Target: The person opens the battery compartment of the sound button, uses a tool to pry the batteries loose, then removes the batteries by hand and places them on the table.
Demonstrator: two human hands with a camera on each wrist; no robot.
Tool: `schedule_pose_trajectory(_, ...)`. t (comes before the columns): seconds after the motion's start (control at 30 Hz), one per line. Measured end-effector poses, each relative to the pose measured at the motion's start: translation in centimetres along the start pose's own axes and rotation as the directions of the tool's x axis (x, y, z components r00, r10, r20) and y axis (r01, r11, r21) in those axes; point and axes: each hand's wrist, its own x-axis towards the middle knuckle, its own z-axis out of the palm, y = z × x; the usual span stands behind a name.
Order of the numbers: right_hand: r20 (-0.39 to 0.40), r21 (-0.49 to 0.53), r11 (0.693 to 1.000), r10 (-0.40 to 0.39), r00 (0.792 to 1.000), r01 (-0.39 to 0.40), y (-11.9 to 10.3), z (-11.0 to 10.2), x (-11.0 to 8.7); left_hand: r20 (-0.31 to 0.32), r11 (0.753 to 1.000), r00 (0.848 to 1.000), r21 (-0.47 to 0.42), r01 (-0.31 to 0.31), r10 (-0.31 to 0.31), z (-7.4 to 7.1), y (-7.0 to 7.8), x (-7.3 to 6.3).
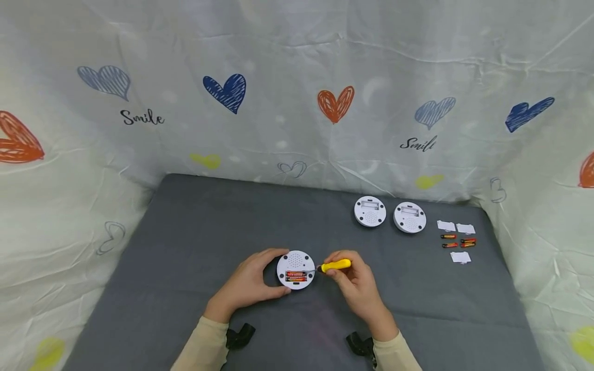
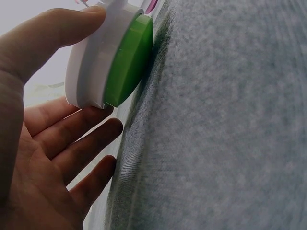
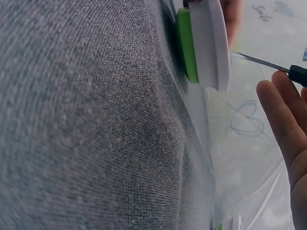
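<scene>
A round white battery-powered device (image 1: 295, 257) lies back side up on the table, its green underside (image 2: 129, 62) showing in the left wrist view. Two red and black batteries (image 1: 296, 276) sit side by side in its uncovered compartment. My left hand (image 1: 250, 278) grips the rim from the left, thumb at the near edge and fingers at the far one. From the right, my right hand (image 1: 359, 286) holds a screwdriver (image 1: 336, 265) by its yellow handle. The metal shaft (image 3: 264, 62) reaches over the device, with its tip at the batteries.
Two similar white devices (image 1: 369, 211) with open battery compartments stand at the back right of the grey table (image 1: 209, 221). Beside them lie three white covers (image 1: 460, 257) and several loose batteries (image 1: 449, 245). A white curtain (image 1: 287, 62) printed with hearts hangs behind and around the table.
</scene>
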Motion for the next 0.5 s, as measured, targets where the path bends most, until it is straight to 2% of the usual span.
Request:
schedule_pose_trajectory(0.3,0.003,-0.055,0.998,-0.016,1.000,0.016,0.21,0.15,-0.14,0.002,1.000,1.000,0.003,-0.021,0.021,-0.01,0.10,0.35)
schedule_pose_trajectory(0.5,0.006,-0.080,0.997,-0.003,1.000,0.003,0.24,0.21,-0.13,0.008,1.000,1.000,0.013,-0.010,0.009,-0.02,0.45,0.34)
